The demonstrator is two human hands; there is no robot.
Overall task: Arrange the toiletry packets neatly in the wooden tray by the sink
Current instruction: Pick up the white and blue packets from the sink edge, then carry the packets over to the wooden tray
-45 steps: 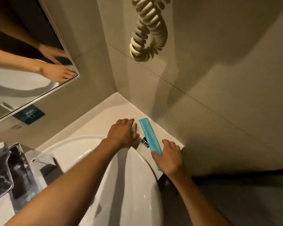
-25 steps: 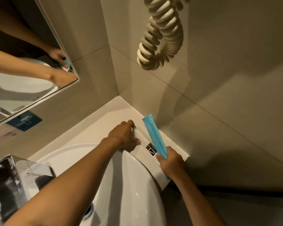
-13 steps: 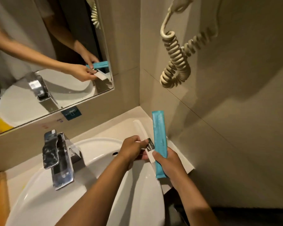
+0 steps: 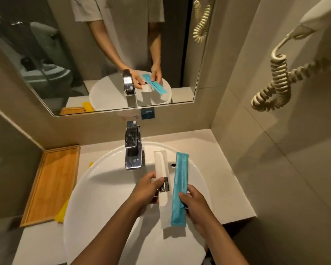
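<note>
Left hand [image 4: 147, 188] pinches white packet [image 4: 161, 180], right hand [image 4: 194, 199] pinches teal packet [image 4: 179, 190]; carry level to wooden tray [image 4: 52, 182], frame left, lay parallel.

Glossy ceramic sink [image 4: 103, 188], chrome tap [image 4: 133, 148], matt wooden tray [image 4: 52, 180].

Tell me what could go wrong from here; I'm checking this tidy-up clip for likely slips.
1. Both packets hang over the sink basin: the left hand pinches the white packet and the right hand the teal packet, so a loose grip could drop one into the bowl.
2. Carrying them left to the wooden tray passes the faucet, which they could snag.
3. A yellow packet lies outside the tray and may be overlooked.
</note>
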